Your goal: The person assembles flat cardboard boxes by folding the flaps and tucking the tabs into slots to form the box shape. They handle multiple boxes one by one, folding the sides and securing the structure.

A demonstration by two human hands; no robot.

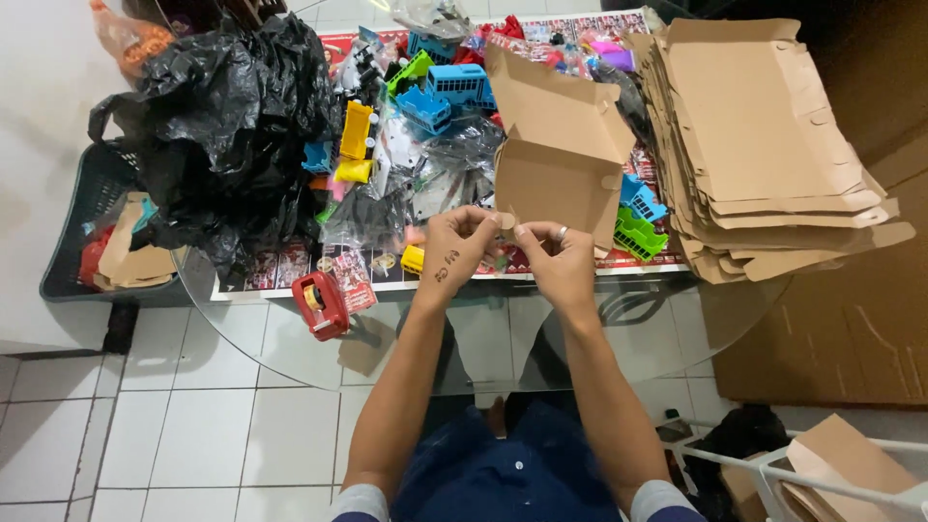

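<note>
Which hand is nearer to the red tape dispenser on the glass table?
Left. The left hand is up and to the right of the red tape dispenser, pinching the cardboard box. The right hand is farther right, beyond the left hand.

I hold 1 brown cardboard box [556, 159], half folded, flaps open, tilted upright above the glass table's near edge.

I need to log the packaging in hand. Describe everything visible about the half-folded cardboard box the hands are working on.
The cardboard box is plain brown, thin card, partly folded: a flat front panel stands nearly upright, with flaps and a lid panel open and tilted behind it. It sits at the near edge of the glass table, in front of the plastic toys. The left hand and right hand pinch its lower front edge together.
</note>
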